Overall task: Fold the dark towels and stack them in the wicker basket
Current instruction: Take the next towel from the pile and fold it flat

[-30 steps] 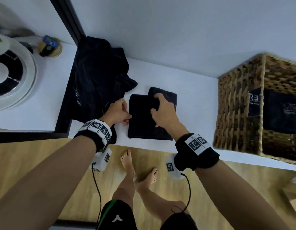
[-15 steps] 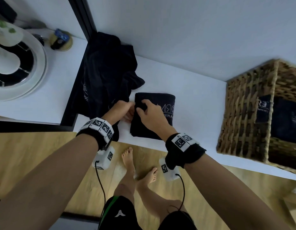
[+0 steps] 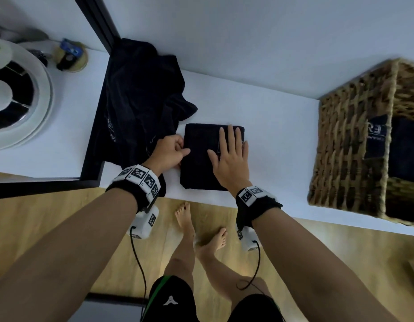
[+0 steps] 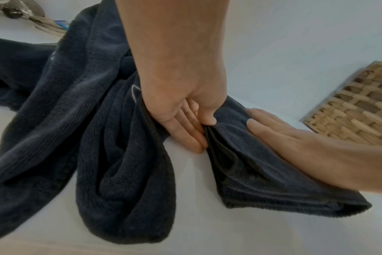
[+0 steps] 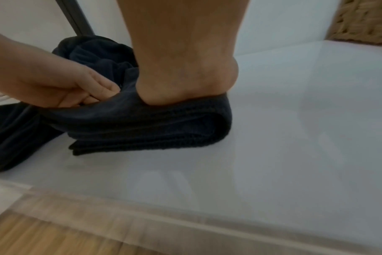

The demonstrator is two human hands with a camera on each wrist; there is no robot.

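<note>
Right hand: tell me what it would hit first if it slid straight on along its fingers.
The right hand, flat on the folded towel, points at the back wall; past the towel's far edge only bare shelf shows, so probably the wall.

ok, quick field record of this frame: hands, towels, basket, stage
left hand: pinches left edge of folded towel
right hand: flat on top of folded towel, fingers straight
folded towel: on white counter, between pile and basket
pile: unfolded dark towels, left of folded towel
basket: at right on counter, dark towels already inside
stage: fold looks done, towel not yet in basket
</note>
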